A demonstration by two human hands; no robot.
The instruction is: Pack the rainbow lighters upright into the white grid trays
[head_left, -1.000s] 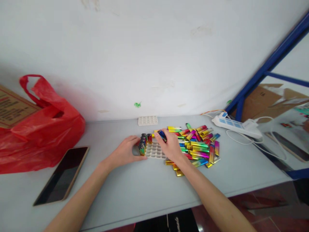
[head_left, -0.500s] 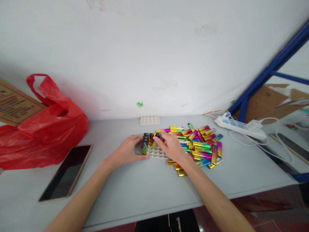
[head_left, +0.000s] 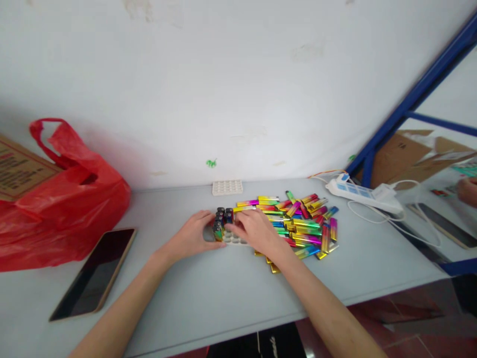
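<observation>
A white tray [head_left: 234,239] with round holes lies on the grey table [head_left: 223,293]. Several rainbow-coloured lighters [head_left: 220,224] stand upright in its left and far rows. My left hand [head_left: 192,234] is curled against the tray's left edge, beside the standing lighters. My right hand [head_left: 255,231] lies over the tray with its fingers bent together at a lighter in the far row, and it hides most of the tray. A loose pile of the same lighters [head_left: 301,223] lies just right of that hand.
A second empty hole tray [head_left: 227,187] sits by the wall. A red plastic bag [head_left: 63,209] and a dark phone [head_left: 95,271] are at the left. A white power strip [head_left: 363,196] with cables lies at the right, and another person's hand [head_left: 469,191] shows at the right edge.
My right hand has moved left from the pile with a lighter and come down over the tray's far row. My left hand has stayed at the tray's edge.
</observation>
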